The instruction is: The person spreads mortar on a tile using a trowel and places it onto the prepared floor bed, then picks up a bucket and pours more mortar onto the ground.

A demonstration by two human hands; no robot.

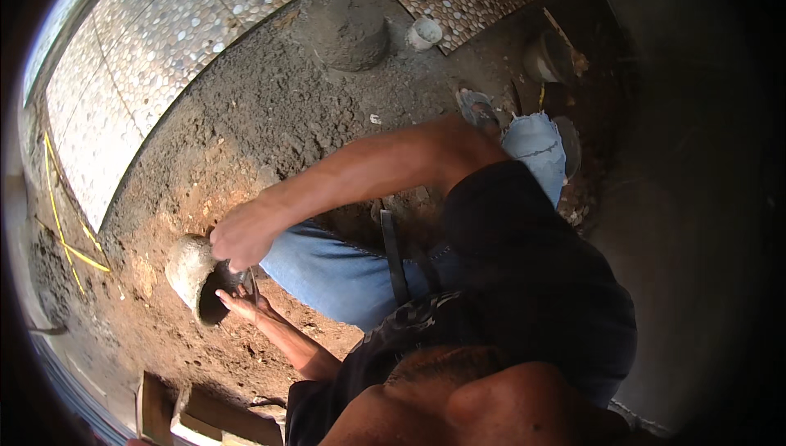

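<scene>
A mortar-crusted bucket [184, 270] lies tipped on the dirt at the left, its dark mouth facing my hands. My right hand [244, 237] is at its upper rim with fingers curled; what they grip is hidden. Below it, my left hand [246, 303] is palm up at the bucket's mouth, fingers apart; whether its fingertips touch the bucket is unclear. My jeans-clad leg [323, 274] is bent just right of the bucket.
Pebble-patterned tiles [172, 16] border rough wet mortar [295, 110], which bears a mortar mound [340, 32]. A small white pail [424, 32] and a larger bucket [544, 61] stand farther back. Yellow strips [70, 249] lie at the left, wooden boards [155, 409] below.
</scene>
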